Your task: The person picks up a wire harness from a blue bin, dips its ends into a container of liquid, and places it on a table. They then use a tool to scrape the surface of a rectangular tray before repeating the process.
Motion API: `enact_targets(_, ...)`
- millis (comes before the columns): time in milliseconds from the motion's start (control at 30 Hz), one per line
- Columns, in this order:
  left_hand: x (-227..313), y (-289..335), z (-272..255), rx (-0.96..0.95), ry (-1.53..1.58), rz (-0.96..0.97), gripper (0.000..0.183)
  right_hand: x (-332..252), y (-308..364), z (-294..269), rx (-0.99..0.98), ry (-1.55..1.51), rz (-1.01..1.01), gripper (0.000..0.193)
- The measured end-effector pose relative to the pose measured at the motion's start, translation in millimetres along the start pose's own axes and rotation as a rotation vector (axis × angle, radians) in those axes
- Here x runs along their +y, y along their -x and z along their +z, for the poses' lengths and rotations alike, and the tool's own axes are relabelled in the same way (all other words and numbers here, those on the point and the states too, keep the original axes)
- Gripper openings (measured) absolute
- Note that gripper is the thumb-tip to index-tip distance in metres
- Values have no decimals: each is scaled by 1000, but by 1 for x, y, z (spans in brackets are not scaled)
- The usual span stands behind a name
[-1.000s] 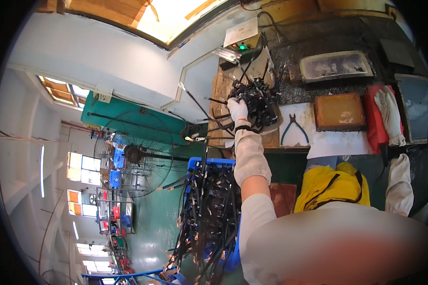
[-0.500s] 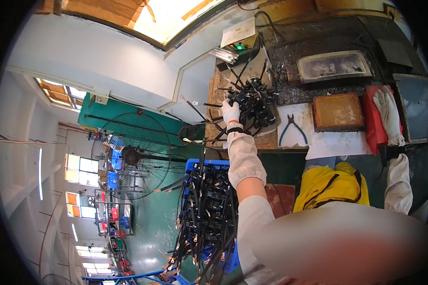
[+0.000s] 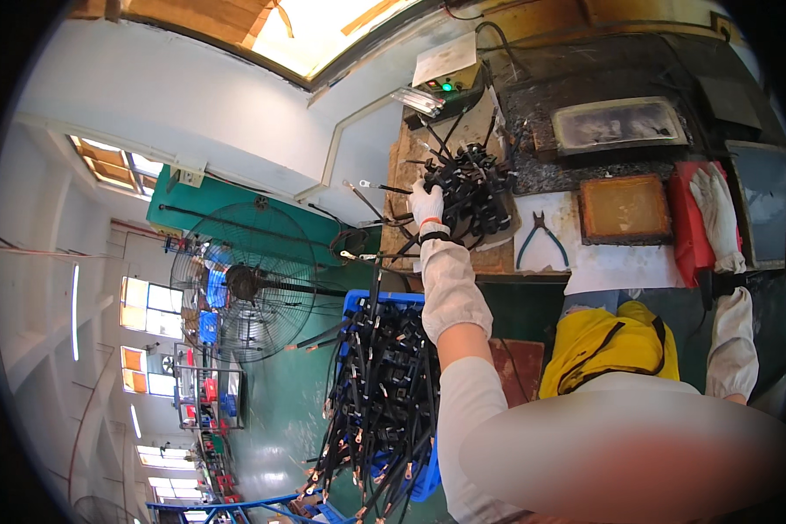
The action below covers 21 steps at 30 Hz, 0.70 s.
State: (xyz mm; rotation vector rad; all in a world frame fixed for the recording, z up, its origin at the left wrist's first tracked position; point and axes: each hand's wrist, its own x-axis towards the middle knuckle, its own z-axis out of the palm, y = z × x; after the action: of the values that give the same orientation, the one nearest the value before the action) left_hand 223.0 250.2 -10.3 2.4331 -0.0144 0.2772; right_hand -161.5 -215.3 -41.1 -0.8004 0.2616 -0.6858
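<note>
My left hand (image 3: 426, 204), in a white glove with a cuffed sleeve, is at the left side of a heap of black cables with moulded connectors (image 3: 473, 188) on the workbench. Its fingers are closed at the edge of the heap, on what looks like a black cable; the fingertips are partly hidden. My right hand (image 3: 714, 214), also white-gloved, lies with fingers stretched out over a red container (image 3: 686, 240) at the bench's right. Green-handled pliers (image 3: 541, 242) lie on white paper between my hands, touched by neither.
A blue crate (image 3: 430, 480) piled with black cables with metal lugs stands left of my arm. On the bench are a rectangular brown tray (image 3: 624, 210), a pale-rimmed pan (image 3: 620, 122) and a control box with a green light (image 3: 447, 86). A large fan (image 3: 244, 284) stands further left.
The whole view has shifted slightly to the right. My left hand stays at the cable heap, and my right hand remains over the red container.
</note>
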Motion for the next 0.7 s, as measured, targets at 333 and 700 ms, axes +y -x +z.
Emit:
enact_targets(333,-3,3,0,26,-71,25,48,-12,7,9,-13,12,7,48)
enact_targets(700,62,60,-26,405,-31,116,37,-8,13,25,7,-16,21,46)
